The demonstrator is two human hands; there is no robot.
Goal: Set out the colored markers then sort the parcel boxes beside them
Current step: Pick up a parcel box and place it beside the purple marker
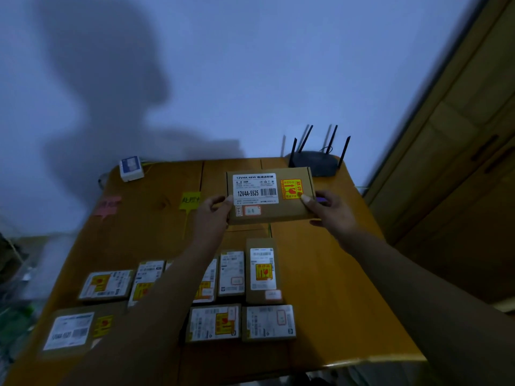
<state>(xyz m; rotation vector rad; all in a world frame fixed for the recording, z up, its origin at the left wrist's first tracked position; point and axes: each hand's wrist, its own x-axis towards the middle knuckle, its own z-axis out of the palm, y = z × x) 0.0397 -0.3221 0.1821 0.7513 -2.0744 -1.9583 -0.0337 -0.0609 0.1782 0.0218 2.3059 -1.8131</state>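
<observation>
I hold a brown parcel box (274, 211) with a white "12V4A-5525" label and an orange fragile sticker, lifted above the far middle of the wooden table (328, 274). My left hand (213, 215) grips its left edge and my right hand (331, 210) grips its right edge. A pink marker (108, 206) lies at the far left of the table and a yellow marker (189, 200) sits beside it. A bit of a purple marker (322, 200) shows behind my right hand. Several labelled parcel boxes (262, 270) lie in rows near the table's front.
A black router (316, 162) with antennas stands at the table's far right corner. A small white and blue box (131, 168) sits at the far left corner. A wooden cabinet (459, 151) stands to the right, a wall behind.
</observation>
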